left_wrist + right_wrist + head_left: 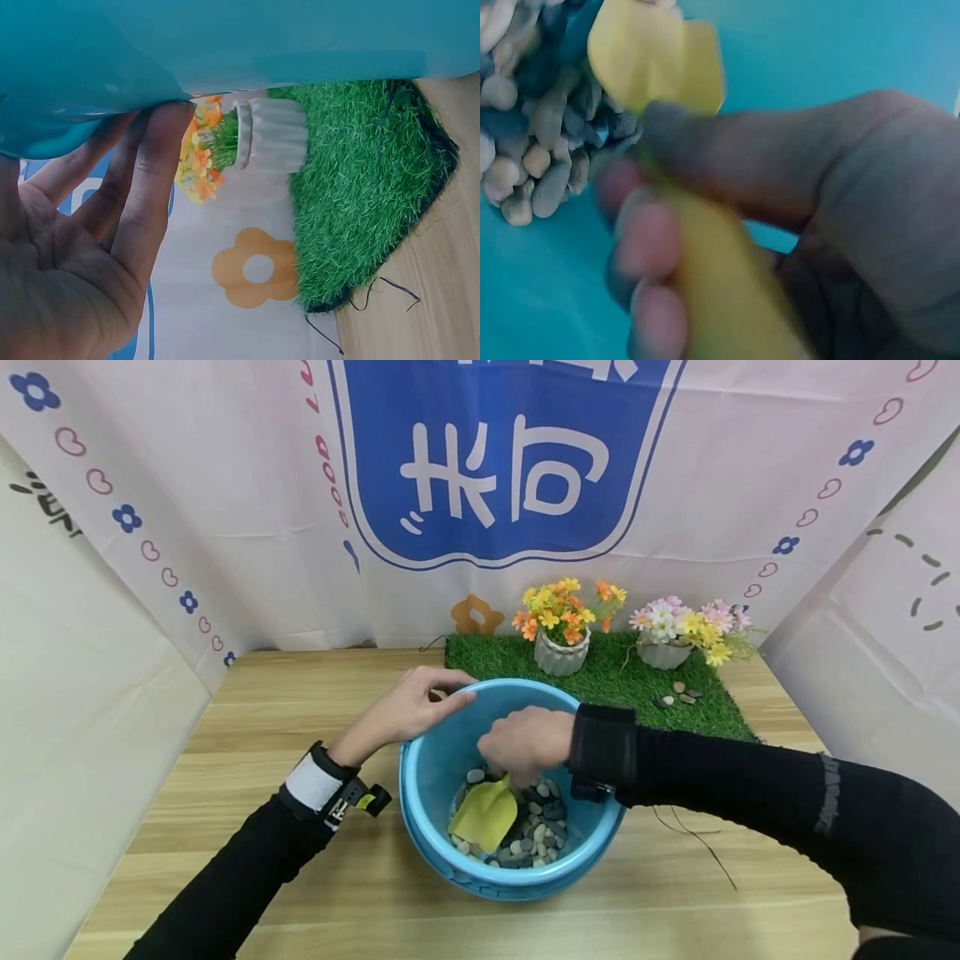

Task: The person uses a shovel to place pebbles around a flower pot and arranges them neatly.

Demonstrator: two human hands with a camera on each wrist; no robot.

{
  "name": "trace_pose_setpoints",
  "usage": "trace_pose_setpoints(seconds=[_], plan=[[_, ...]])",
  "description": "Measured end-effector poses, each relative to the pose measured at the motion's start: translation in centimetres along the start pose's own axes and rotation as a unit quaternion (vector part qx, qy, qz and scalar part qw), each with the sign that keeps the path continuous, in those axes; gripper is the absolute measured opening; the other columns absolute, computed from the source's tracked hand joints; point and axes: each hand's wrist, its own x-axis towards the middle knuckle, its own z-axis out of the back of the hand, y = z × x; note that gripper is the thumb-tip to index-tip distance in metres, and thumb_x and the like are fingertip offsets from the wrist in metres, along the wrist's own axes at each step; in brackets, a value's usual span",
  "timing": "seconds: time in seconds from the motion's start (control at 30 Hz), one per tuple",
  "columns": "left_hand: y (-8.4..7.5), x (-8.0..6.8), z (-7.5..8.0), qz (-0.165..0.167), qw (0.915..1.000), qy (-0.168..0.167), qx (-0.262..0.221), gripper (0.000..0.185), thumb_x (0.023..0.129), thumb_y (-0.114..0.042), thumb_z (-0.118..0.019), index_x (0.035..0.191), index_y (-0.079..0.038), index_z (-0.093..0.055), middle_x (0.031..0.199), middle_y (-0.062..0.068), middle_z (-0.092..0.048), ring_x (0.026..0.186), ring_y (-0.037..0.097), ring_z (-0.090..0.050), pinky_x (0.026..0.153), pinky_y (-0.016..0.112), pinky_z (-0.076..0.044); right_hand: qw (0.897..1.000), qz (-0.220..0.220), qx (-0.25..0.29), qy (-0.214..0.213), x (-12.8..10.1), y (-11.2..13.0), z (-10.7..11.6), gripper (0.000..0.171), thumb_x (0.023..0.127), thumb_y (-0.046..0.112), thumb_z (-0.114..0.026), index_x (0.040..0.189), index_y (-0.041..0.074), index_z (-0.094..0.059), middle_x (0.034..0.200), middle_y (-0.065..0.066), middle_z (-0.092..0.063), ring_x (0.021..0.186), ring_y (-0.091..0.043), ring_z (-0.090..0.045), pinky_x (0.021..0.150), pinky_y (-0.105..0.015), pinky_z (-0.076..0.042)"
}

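Gripping a yellow scoop [486, 814] over pebbles [538, 835], right hand [527, 745] works while left hand [411, 706] clasps the blue basin's [431, 760] far-left rim.

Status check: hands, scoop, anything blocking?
Left hand grips the basin rim. Right hand grips the yellow scoop, blade on the pebbles. Nothing in the way.

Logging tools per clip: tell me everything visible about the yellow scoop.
The scoop is a small hand shovel, plain yellow and matte, plastic by its look. Its broad, slightly dished blade tapers toward a rounded tip and lies tilted on the pebbles inside the blue basin, tip toward the basin's near-left wall. The right hand grips its handle from above, fingers curled round it, hiding most of it. The right wrist view shows the handle as a thick yellow bar, blurred. No pebbles lie on the blade.
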Motion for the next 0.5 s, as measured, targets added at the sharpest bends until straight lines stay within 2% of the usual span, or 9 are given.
trace_pose_setpoints(seconds=[0.07,0.13,0.23,0.3,0.4,0.5], plan=[[0.0,0.0,0.0,0.000,1.0000,0.001,-0.001,0.026,0.096,-0.028,-0.054,0.113,-0.013,-0.067,0.096,0.000,-0.065,0.085,0.013,-0.061,0.071,0.032,-0.053,0.999,0.008,0.023,0.032,0.3,-0.3,-0.1,0.031,0.089,0.015,-0.066,0.066,0.018,-0.045,0.056,0.005,-0.029,0.047,-0.011,-0.024,0.048,-0.026,-0.022],[0.0,0.0,0.0,0.001,1.0000,0.001,0.001,0.026,0.096,-0.028,-0.054,0.113,-0.013,-0.067,0.095,-0.001,-0.065,0.085,0.013,-0.061,0.071,0.032,-0.053,0.997,0.018,0.043,0.060,0.6,-0.8,-0.2,0.040,0.089,0.019,-0.066,0.059,0.018,-0.040,0.052,0.004,-0.028,0.043,-0.010,-0.025,0.046,-0.025,-0.022],[-0.1,0.0,-0.1,0.004,1.0000,0.001,0.000,0.026,0.096,-0.028,-0.055,0.113,-0.013,-0.067,0.094,-0.002,-0.065,0.083,0.012,-0.061,0.069,0.030,-0.053,0.992,0.031,0.075,0.100,0.9,-1.3,-0.3,0.040,0.089,0.022,-0.067,0.053,0.018,-0.051,0.046,0.003,-0.041,0.040,-0.009,-0.037,0.044,-0.022,-0.029],[-0.1,0.0,-0.1,0.004,1.0000,0.001,-0.001,0.026,0.096,-0.028,-0.055,0.113,-0.013,-0.067,0.093,-0.002,-0.065,0.082,0.012,-0.061,0.068,0.030,-0.053,0.988,0.035,0.092,0.120,1.0,-1.4,-0.4,0.037,0.090,0.020,-0.066,0.054,0.016,-0.057,0.048,0.000,-0.051,0.042,-0.010,-0.046,0.044,-0.021,-0.033],[-0.2,-0.1,-0.1,0.001,1.0000,-0.004,-0.005,0.025,0.096,-0.027,-0.055,0.112,-0.013,-0.067,0.092,-0.002,-0.065,0.081,0.012,-0.062,0.067,0.029,-0.054,0.985,0.030,0.107,0.134,1.0,-1.3,-0.5,0.035,0.090,0.018,-0.064,0.056,0.014,-0.061,0.051,-0.002,-0.055,0.043,-0.012,-0.049,0.043,-0.022,-0.035],[-0.2,-0.1,-0.1,-0.002,0.9999,-0.010,-0.007,0.025,0.096,-0.027,-0.055,0.112,-0.012,-0.068,0.091,-0.002,-0.066,0.080,0.012,-0.062,0.066,0.029,-0.054,0.984,0.032,0.114,0.136,0.9,-1.2,-0.5,0.038,0.091,0.018,-0.064,0.053,0.013,-0.055,0.051,-0.003,-0.054,0.043,-0.012,-0.048,0.042,-0.023,-0.034]])
